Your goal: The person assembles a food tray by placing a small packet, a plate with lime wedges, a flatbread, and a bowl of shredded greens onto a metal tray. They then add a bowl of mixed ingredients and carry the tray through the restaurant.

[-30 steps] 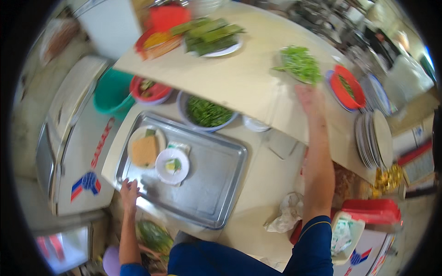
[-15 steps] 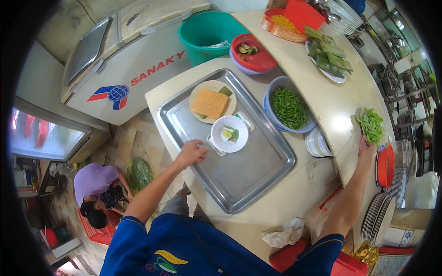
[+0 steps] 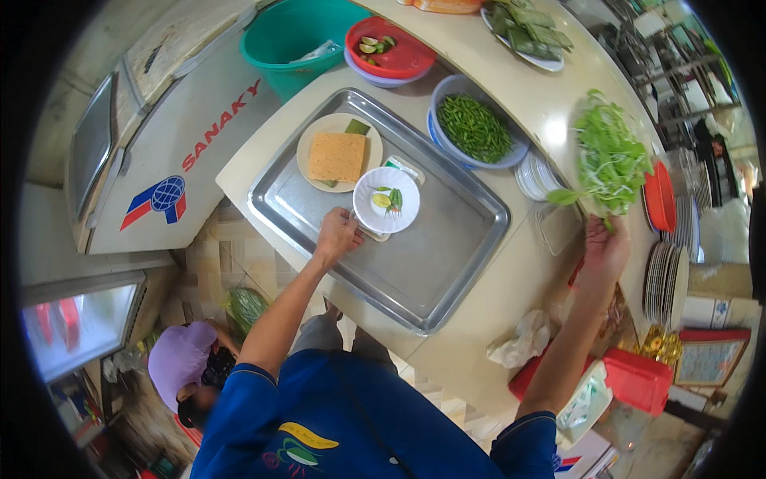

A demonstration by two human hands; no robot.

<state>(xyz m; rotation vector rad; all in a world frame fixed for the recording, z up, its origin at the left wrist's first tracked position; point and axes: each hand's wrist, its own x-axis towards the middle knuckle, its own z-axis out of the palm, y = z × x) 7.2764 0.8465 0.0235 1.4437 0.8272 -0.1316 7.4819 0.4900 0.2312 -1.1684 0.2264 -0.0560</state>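
Note:
On the metal tray [image 3: 447, 263] stands a small white bowl [image 3: 399, 215] holding a cut piece of lime and small chillies. It rests over a flat white-and-green packet [image 3: 408, 168]. A plate [image 3: 371, 164] beside it carries a square, orange-tan cracker [image 3: 336, 157] over some green leaf. My left hand [image 3: 339, 234] is closed at the bowl's near left rim; what its fingers grip, if anything, is hidden. At the right, my right hand [image 3: 604, 251] grips the near edge of a bunch of leafy greens [image 3: 613, 152], raised over the counter. Any dish under the greens is mostly hidden.
Beyond the tray are a red basin of limes [image 3: 391, 48], a tub of green chillies [image 3: 475, 128] and a green bucket [image 3: 291, 48]. Leaf-wrapped parcels [image 3: 527, 32] lie on the raised counter. Stacked plates [image 3: 662, 279] stand right. A person [image 3: 183, 359] crouches at the lower left.
My right hand has lifted the greens off the raised counter, nearer to me. My left hand has moved in against the bowl's rim. The view has shifted.

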